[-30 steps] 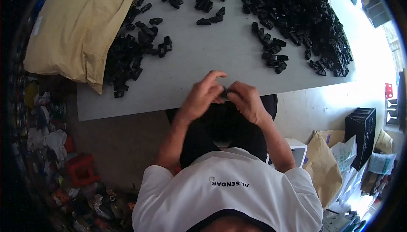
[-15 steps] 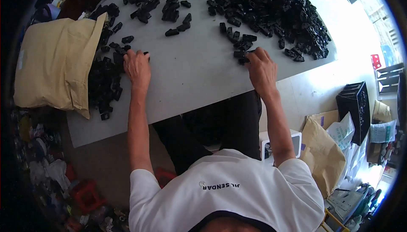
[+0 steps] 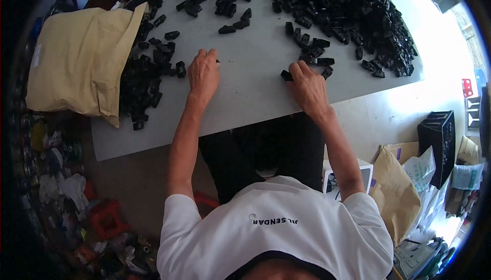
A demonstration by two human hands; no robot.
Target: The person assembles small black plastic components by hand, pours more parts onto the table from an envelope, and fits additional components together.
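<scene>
Fingers (image 3: 298,69) at black piece (image 3: 286,76) (seemingly oblong)

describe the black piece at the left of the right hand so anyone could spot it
On the grey table, find the big black heap, then the right hand at its near left. A small black piece juts out at that hand's left side. Its neighbours lie beyond the hand or to its right; only this one pokes out leftward.

L hand (image 3: 204,77) held palm-down, fingers bent & bunched, tips mostly hidden; wrist (image 3: 197,98) nearly straight. R hand (image 3: 309,88) likewise turned palm-down, fingers curled, pointed fwd & slightly L. L forearm (image 3: 184,139) & R forearm (image 3: 342,147) both extended fwd, bare, w/ hands set well apart.
</scene>
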